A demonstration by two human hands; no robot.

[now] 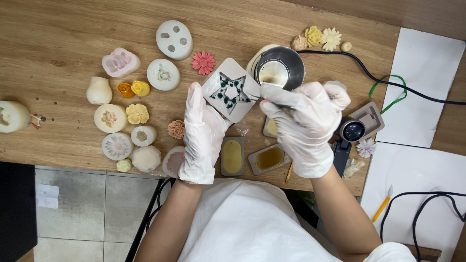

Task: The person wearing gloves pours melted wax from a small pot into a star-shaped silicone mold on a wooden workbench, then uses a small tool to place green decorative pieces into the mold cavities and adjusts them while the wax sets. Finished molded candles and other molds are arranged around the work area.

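Your gloved left hand (201, 133) grips the star mold (231, 90) above the table (58, 34); your right hand (303, 123) pinches a thin tool, mostly hidden. Molds crowd left, the metal pot (280, 68) sits just behind; the near edge is close.

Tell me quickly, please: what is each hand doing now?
Left hand: holding the white star mould up by its edge.
Right hand: closed on a thin tool whose tip is at the mould.
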